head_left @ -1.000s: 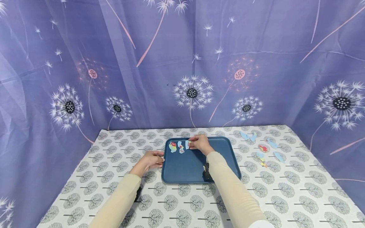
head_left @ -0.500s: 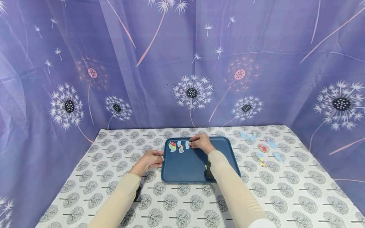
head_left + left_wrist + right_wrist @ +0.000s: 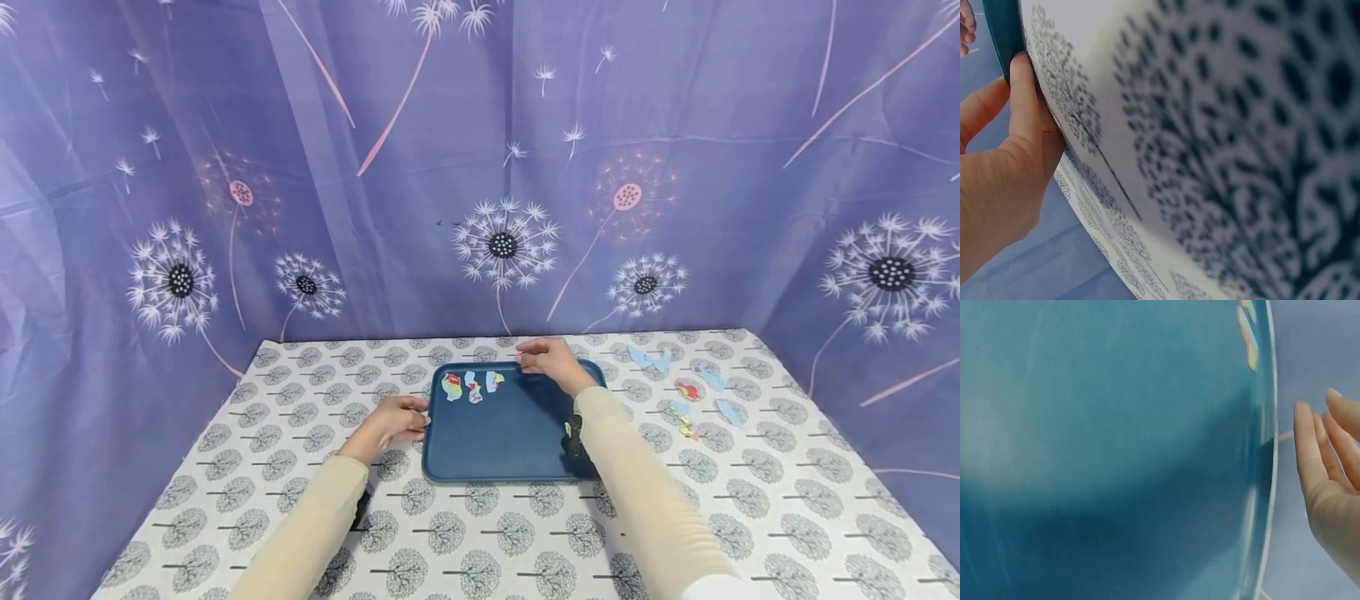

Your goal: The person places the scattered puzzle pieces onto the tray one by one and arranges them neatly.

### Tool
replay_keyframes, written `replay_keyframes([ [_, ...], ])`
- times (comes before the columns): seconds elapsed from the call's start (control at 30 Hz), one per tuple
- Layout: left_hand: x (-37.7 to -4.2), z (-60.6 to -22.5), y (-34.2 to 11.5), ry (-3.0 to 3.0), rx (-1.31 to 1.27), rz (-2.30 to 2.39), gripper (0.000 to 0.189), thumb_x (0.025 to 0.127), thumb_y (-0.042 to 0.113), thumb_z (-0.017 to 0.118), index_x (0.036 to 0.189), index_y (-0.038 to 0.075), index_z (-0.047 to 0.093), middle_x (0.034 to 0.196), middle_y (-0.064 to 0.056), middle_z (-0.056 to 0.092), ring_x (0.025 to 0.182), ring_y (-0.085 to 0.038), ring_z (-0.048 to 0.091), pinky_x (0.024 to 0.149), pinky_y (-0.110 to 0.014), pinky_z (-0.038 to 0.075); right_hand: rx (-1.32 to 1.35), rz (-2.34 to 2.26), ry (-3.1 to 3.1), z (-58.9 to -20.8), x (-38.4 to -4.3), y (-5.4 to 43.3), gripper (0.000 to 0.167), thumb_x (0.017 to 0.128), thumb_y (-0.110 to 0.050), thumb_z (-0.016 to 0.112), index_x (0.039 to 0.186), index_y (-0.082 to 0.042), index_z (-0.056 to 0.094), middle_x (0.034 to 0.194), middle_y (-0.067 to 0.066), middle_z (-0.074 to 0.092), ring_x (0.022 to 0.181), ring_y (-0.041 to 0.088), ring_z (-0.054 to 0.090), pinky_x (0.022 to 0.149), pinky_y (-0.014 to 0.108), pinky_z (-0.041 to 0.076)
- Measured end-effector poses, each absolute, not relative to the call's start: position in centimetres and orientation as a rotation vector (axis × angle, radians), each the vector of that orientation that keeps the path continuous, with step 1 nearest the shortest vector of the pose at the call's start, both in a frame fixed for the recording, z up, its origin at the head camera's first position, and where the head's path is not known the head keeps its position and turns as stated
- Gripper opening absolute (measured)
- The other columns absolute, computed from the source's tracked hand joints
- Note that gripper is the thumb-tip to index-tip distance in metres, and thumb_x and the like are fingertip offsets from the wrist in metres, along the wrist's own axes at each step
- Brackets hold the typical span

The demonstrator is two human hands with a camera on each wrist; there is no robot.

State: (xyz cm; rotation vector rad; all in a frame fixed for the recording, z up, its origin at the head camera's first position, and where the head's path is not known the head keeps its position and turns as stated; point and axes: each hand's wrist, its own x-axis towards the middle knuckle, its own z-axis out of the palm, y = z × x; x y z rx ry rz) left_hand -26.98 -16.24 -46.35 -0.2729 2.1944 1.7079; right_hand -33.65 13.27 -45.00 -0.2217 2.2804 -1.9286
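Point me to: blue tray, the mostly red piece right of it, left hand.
Blue tray [image 3: 483, 442]: head view, bare base.
Mostly red piece [image 3: 689, 391]: head view, red middle.
Left hand [image 3: 393, 422]: head view, middle of the hand.

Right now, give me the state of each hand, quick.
Left hand: open, touching the near-left side of the blue tray, at its edge.
Right hand: open, holding nothing.
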Motion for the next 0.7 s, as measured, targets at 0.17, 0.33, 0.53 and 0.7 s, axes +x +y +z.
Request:
replay_keyframes([
  [0.17,-26.7,-46.4,-16.3,2.197,-0.273,1.7,0.043,0.084,-0.011,0.06,0.127,-0.01,0.054,0.097,-0.022,0.062,0.073,-0.02,0.064,0.074,-0.03,0.062,-0.255,-1.965,2.295,-44.3,-33.5,15.0,0.037,0.092,0.004,0.058,0.126,0.017,0.051,0.127,0.036,0.051,0.114,0.049,0.053,0.093,0.038,0.056],
  [0.33,-26.5,-46.3,-16.3,2.19,-0.277,1.706,0.043,0.084,-0.011,0.06,0.127,-0.01,0.054,0.097,-0.021,0.062,0.072,-0.02,0.065,0.073,-0.031,0.062,-0.232,-1.956,2.359,-43.8,-33.6,17.2,0.039,0.092,0.002,0.059,0.128,0.016,0.05,0.127,0.034,0.052,0.116,0.045,0.053,0.097,0.038,0.053],
  [0.53,-26.6,-46.2,-16.3,2.196,-0.258,1.696,0.045,0.084,-0.011,0.061,0.128,-0.01,0.054,0.098,-0.022,0.063,0.072,-0.019,0.065,0.073,-0.03,0.062,-0.16,-1.948,2.4,-43.4,-33.6,20.6,0.044,0.094,-0.003,0.059,0.134,0.012,0.047,0.133,0.033,0.049,0.119,0.041,0.052,0.102,0.039,0.049],
  [0.7,-26.7,-46.0,-16.3,2.201,-0.248,1.696,0.044,0.083,-0.011,0.061,0.127,-0.01,0.054,0.097,-0.021,0.063,0.071,-0.018,0.065,0.072,-0.029,0.062,-0.098,-1.929,2.472,-43.2,-33.3,23.3,0.046,0.094,-0.007,0.06,0.135,0.01,0.046,0.134,0.03,0.049,0.115,0.033,0.058,0.102,0.038,0.048],
])
